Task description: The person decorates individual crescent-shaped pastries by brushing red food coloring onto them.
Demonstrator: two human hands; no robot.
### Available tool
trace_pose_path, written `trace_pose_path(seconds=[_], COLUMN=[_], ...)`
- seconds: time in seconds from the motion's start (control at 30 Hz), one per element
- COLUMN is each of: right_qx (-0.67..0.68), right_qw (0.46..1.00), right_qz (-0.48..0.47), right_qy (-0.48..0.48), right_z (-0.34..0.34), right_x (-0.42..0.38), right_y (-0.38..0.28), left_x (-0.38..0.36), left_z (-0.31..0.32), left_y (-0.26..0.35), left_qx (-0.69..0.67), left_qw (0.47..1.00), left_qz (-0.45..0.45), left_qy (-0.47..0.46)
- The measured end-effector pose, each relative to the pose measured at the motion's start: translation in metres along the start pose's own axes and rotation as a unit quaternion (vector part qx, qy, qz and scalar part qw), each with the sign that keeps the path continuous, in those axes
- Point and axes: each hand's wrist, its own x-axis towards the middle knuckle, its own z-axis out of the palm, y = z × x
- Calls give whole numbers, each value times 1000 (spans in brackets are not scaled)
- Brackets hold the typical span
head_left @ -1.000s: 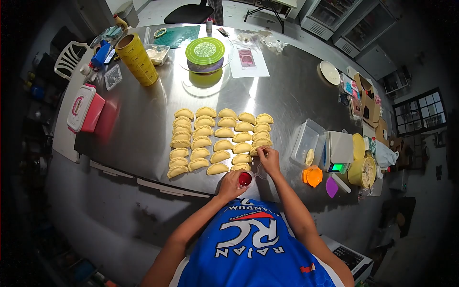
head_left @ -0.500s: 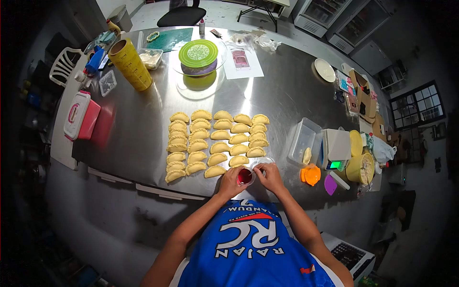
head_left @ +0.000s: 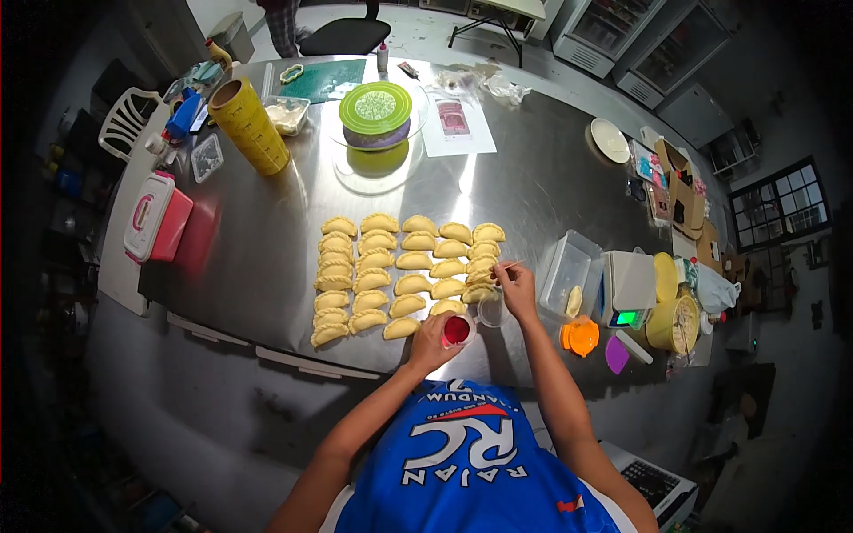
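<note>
Half-moon pastries [head_left: 413, 261] lie in front of you on the metal table [head_left: 542, 160], spread from 10 to 12 o'clock of your hands. Your left hand [head_left: 433, 345] has its fingers curled around a small cup [head_left: 473, 330] of red liquid [head_left: 457, 330], held just off the near end of the rows. Your right hand [head_left: 517, 289] pinches a thin stick [head_left: 513, 264] between thumb and fingertips, beside the right-hand column. The nearest pastry there [head_left: 481, 277] sits at about 10 o'clock from that hand, its long axis running roughly 9 to 3, while the column itself runs 12 to 6. Your right hand is the nearer one to it; whether the stick's tip meets the crust you cannot tell from here.

Just beside your right wrist a clear round lid [head_left: 491, 311] lies flat. Farther out, a clear container [head_left: 555, 277] stands at 2 o'clock with a piece of dough [head_left: 575, 302] inside; the scale [head_left: 633, 277] and an orange lid [head_left: 579, 338] are near 3. Well beyond the pastries, a green-topped turntable [head_left: 375, 108] stands at 11 and a yellow roll [head_left: 251, 129] at 10.
</note>
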Motion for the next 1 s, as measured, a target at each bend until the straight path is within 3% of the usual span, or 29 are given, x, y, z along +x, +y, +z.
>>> trace_pose_path(seconds=[0.2, 0.33, 0.67, 0.8, 0.93, 1.0], right_qx=[-182, -217, -227, -129, -96, -183], right_qw=[983, 976, 974, 991, 992, 972], right_qz=[-1, -11, -20, -45, -51, -79], right_qy=[4, -2, 7, 8, -64, -120], right_z=[20, 29, 25, 10, 3, 4], right_x=[21, 20, 11, -4, -27, -33], right_y=[23, 21, -9, -34, -54, -59], left_x=[0, -4, -5, 1, 12, 17], left_z=[-2, -3, -4, -3, -1, -1], left_y=[3, 2, 2, 0, -2, -1], left_qx=[2, 6, -3, -2, 1, 1], left_qw=[1000, 1000, 1000, 1000, 1000, 1000], left_qz=[-9, -7, -13, -27, -6, 6], left_qy=[-6, 1, 1, -1, 25, 25])
